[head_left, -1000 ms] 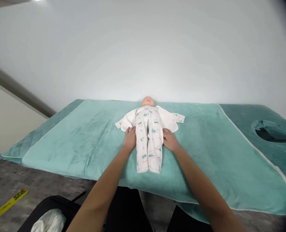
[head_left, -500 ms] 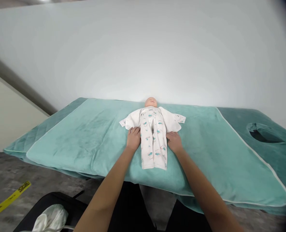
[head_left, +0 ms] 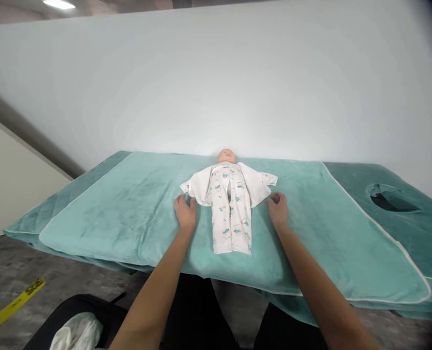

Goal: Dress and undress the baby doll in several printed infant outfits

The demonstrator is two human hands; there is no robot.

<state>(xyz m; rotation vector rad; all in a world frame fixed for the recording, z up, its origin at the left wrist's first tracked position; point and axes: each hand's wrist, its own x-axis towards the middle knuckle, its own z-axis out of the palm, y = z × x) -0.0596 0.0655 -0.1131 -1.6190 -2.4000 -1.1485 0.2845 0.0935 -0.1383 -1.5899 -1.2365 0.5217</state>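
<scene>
A baby doll [head_left: 226, 156] lies on its back with its head toward the wall. White baby trousers [head_left: 231, 221] with a teal print lie flat over its front, legs toward me. Under them a white baby jacket [head_left: 259, 187] is spread wide, its printed cuffs pointing out to both sides. My left hand [head_left: 186, 212] is beside the jacket's left lower edge, fingers apart and holding nothing. On the other side my right hand [head_left: 278, 209] is near the jacket's right corner, fingers loosely curled and apart, with nothing in them.
The doll rests on a padded bed with a teal cover [head_left: 110, 214]. At the bed's right end is a face hole [head_left: 393, 199]. A white wall [head_left: 216, 82] stands behind. Left below, a black chair [head_left: 70, 308] holds a crumpled pale cloth [head_left: 78, 331]. Yellow tape [head_left: 13, 306] marks the floor.
Both hands have moved off the sides of the trousers and outward, toward the jacket's lower corners. More of the jacket's lower edges lies spread beside the trousers. The view has tilted up slightly.
</scene>
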